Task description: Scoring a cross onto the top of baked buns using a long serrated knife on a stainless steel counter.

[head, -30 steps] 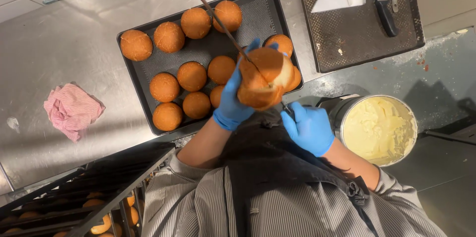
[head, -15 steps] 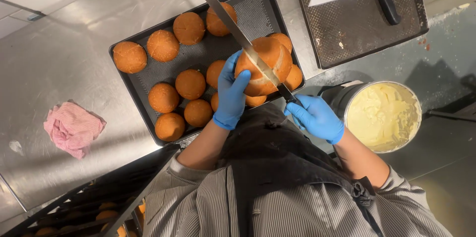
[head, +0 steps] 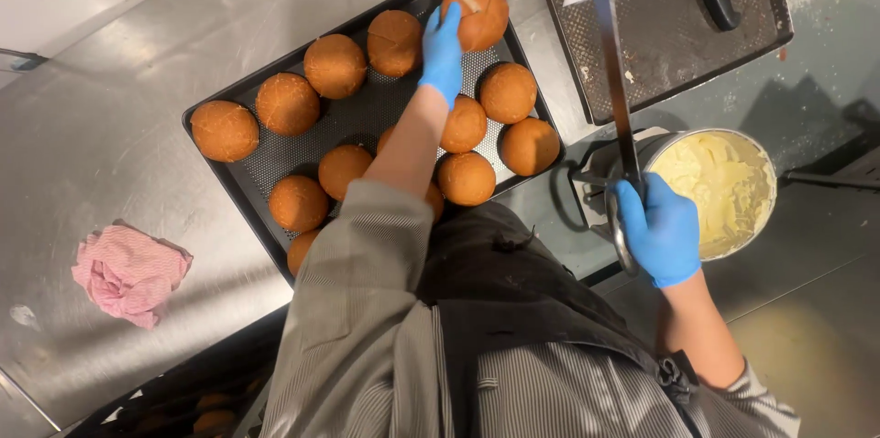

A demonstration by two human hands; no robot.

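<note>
My left hand [head: 442, 51], in a blue glove, reaches to the far corner of the dark perforated tray [head: 357, 117] and grips a round brown bun [head: 477, 13] with a cut showing on top. Several more buns [head: 333, 64] lie on the tray in rows. In my right hand [head: 656, 229], also blue-gloved, is the handle of a long knife [head: 609, 53], blade pointing away over the counter. Just right of that hand stands a metal bowl of pale yellow cream [head: 722, 187].
A pink cloth [head: 128, 271] lies crumpled on the steel counter at left. A second dark perforated tray [head: 669, 35] sits at the far right with white paper and a black-handled tool on it. Below the counter, a rack [head: 197, 406] holds more buns.
The left hand carried the cut bun away from my body to the tray's far corner. My right hand drew the knife out of the bun and swung it right, beside the bowl.
</note>
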